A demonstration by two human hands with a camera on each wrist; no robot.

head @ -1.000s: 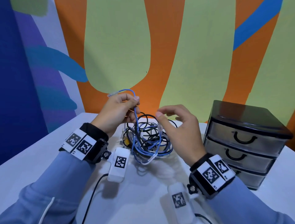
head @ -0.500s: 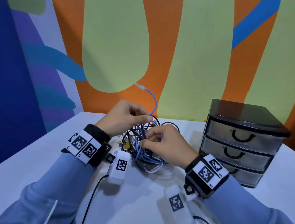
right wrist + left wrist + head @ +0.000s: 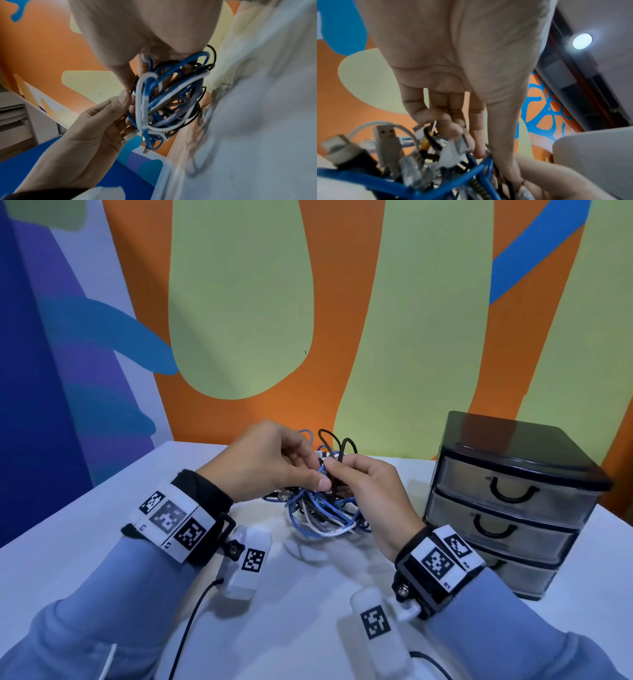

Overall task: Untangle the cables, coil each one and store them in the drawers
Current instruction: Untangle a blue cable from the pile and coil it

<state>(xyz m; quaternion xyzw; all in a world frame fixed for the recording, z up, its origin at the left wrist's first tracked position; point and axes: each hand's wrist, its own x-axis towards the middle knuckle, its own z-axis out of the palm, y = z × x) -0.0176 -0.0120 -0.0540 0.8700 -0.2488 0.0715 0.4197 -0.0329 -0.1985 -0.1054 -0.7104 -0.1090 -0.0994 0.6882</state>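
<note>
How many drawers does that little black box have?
3. The top drawer sits under the lid, the middle drawer is below it, and the bottom drawer is partly hidden behind the right hand's wrist. All three look closed.

No readable text anywhere; the wrist bands (image 3: 171, 518) carry only square black-and-white codes.

Tangled bundle of blue, white and black cables (image 3: 322, 508) on white table; black three-drawer unit (image 3: 507, 501) beside it, drawers closed.
</note>
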